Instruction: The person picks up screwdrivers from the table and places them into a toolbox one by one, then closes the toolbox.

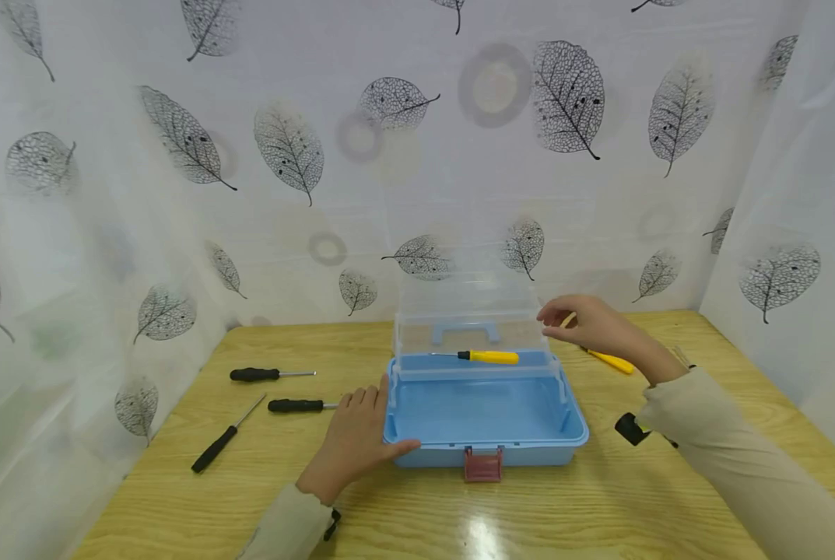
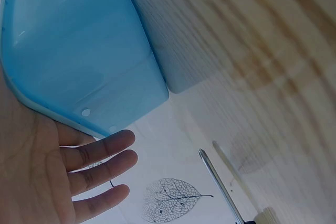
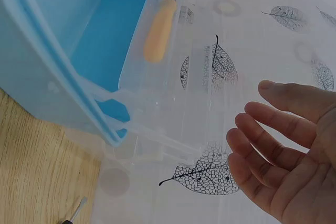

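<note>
Free lane between the sleeves (image 1: 746, 459)
Worktop (image 1: 529, 513)'s front edge to blue toolbox (image 1: 473, 412); the raised lid (image 1: 466, 309) obstructs toward the back edge.

Pale-blue toolbox (image 1: 546, 457) at left fingers (image 1: 366, 398), dull-red latch (image 1: 483, 467) past left thumb (image 1: 401, 448), clear lid (image 1: 515, 323) nearest right fingers (image 1: 559, 306), yellow-handled screwdriver (image 1: 494, 357) left of them, black-handled screwdrivers (image 1: 295, 405) outside left fingers, yellow wood-grain table (image 1: 403, 517) beneath, white curtain (image 1: 459, 179) with black leaf prints behind
</note>
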Available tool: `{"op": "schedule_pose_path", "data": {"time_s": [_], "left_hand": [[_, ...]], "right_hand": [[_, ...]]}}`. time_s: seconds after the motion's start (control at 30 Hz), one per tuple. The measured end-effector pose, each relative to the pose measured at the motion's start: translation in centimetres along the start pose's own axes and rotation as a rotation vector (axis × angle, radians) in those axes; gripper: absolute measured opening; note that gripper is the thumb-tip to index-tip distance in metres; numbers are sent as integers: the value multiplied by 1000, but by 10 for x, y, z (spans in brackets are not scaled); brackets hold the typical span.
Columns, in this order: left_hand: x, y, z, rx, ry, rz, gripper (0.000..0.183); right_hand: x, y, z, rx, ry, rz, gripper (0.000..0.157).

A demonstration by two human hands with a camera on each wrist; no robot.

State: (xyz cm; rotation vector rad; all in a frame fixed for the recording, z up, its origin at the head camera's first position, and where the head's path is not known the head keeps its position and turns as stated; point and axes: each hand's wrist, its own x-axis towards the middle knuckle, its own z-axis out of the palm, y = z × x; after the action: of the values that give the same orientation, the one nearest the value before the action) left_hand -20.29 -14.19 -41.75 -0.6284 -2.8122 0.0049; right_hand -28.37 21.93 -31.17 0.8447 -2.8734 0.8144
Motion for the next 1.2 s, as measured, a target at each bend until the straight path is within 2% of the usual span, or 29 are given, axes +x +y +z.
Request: {"op": "schedule_pose_path", "data": {"time_s": [0.27,0.57,0.9,1.2], "left_hand": [[1,1,0,17,-36,-24,109],[1,1,1,16,-35,-28,110],[1,2,1,-15,-56,-37,109],[1,2,1,-11,-57,-33,109]], "right_hand": [[-15,9,-13,-24,44,14,23],[-27,26,-23,-47,106,34,21],[-35,53,-20,-46,162,102,22],[-37,81,-14,-4,161,189,26]]}}
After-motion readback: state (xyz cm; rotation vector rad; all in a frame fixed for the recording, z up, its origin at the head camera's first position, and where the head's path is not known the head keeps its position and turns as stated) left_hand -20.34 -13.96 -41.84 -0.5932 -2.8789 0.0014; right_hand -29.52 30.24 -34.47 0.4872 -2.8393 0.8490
